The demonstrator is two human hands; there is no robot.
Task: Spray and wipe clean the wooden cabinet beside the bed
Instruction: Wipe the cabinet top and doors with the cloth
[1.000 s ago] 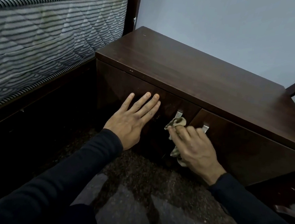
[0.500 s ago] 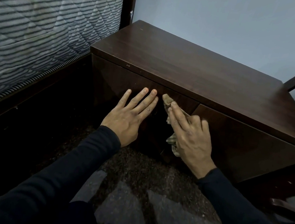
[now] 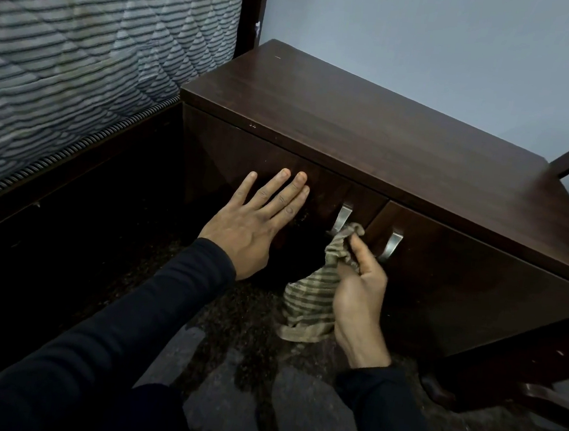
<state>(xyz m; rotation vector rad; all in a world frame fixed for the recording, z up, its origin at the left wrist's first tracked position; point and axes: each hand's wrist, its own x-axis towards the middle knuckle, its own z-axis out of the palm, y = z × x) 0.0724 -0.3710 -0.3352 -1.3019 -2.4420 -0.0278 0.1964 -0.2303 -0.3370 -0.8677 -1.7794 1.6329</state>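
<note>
left hand (image 3: 253,219) lies flat, fingers released, bracing the cabinet (image 3: 368,143) door; right hand (image 3: 361,287) fingers clench the cloth (image 3: 309,303), rubbing the handle (image 3: 342,218).

Head view: faces forward and down at the cabinet (image 3: 352,135) front.
Position: low, seemingly crouched close before it.

One cabinet (image 3: 369,133), two handles (image 3: 343,217) (image 3: 392,245), one cloth (image 3: 310,296), two hands (image 3: 247,226) (image 3: 359,290).

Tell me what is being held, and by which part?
Right hand grips the striped beige cloth by its bunched upper end; left hand holds nothing.
</note>
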